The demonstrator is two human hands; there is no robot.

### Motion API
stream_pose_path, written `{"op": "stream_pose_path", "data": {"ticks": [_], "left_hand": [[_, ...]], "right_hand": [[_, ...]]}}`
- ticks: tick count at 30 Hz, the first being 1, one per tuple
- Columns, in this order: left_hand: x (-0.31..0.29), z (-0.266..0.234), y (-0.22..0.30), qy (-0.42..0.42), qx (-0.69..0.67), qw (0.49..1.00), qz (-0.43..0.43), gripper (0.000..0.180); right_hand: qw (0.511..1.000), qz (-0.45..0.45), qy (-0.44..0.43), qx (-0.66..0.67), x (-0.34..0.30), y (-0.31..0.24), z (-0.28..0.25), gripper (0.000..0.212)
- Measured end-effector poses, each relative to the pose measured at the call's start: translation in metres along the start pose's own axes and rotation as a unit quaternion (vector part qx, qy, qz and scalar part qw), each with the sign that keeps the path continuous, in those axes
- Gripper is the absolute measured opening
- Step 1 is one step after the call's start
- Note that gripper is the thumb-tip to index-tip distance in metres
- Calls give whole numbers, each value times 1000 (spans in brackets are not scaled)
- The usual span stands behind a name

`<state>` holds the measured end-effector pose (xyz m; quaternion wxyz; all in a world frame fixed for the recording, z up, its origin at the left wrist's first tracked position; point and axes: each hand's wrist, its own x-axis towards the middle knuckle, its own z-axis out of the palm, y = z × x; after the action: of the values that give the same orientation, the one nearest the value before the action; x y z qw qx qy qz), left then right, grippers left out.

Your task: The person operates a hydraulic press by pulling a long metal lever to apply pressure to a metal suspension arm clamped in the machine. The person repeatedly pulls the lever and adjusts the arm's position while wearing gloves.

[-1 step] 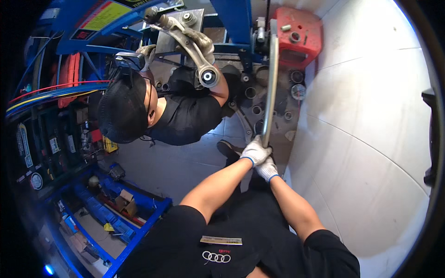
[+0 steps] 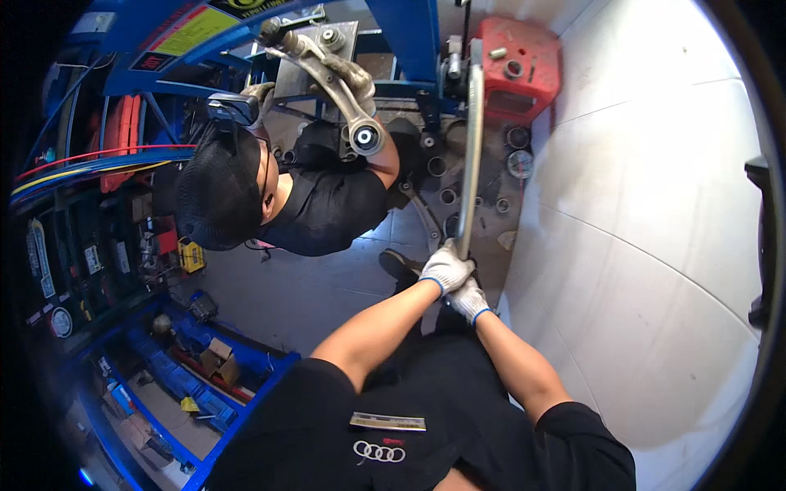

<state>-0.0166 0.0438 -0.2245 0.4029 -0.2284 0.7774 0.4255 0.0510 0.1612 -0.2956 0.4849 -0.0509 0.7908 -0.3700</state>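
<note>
Left hand (image 2: 446, 267) and right hand (image 2: 471, 298), both gloved, clench the long metal lever (image 2: 470, 147).

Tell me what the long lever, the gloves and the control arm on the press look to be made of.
Long lever: bare steel by its look, a smooth grey sheen.
Gloves on the left hand and right hand: white knitted fabric, probably cotton, with blue cuffs.
Control arm: cast metal, perhaps aluminium, with a dull silver surface.
</note>
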Motion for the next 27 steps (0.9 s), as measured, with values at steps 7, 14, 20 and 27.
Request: {"op": "stream_pose_path", "data": {"ticks": [7, 14, 20, 27], "left_hand": [[-152, -92, 127, -54, -244, 963, 102, 57], [-90, -50, 81, 39, -37, 998, 37, 63], [42, 49, -17, 121, -30, 992, -14, 68], [-17, 0, 30, -11, -57, 998, -15, 58]], "right_hand": [[879, 20, -18, 476, -190, -185, -158, 37], [970, -28, 97, 221, -112, -111, -65, 59], [986, 22, 159, 46, 37, 68, 44, 42], [994, 92, 51, -35, -43, -29, -32, 47]]}}
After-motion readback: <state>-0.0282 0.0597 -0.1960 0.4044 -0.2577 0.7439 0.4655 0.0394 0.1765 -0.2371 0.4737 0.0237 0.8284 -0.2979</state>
